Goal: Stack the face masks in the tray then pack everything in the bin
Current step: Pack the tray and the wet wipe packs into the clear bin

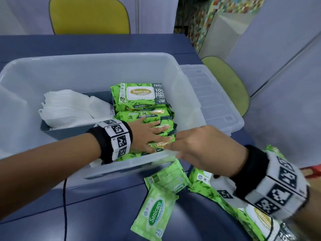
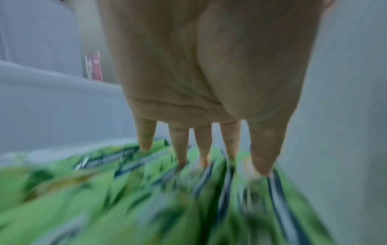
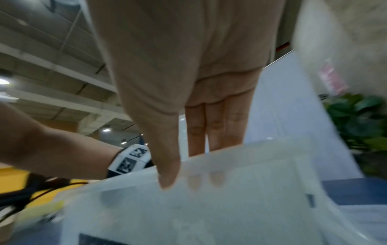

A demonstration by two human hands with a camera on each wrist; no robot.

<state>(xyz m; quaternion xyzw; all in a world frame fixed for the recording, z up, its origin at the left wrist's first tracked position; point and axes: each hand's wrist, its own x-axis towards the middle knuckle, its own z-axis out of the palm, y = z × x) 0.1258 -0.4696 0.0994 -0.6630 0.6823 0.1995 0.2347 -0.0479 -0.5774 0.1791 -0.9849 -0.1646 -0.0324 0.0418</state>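
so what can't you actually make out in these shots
- Head view: wipe packs under the left hand, count hidden.
- Head view: large pack at the bottom right, cut off by the edge and the wristband.
- Left wrist view: pack print smeared by motion blur.
- Right wrist view: right hand fingertips dim behind the bin wall.

The left hand (image 1: 149, 134) and right hand (image 1: 206, 150) are showing bare. Each wrist is wearing a black band (image 1: 104, 141) carrying white blocks printed with black square markers (image 1: 119, 136).
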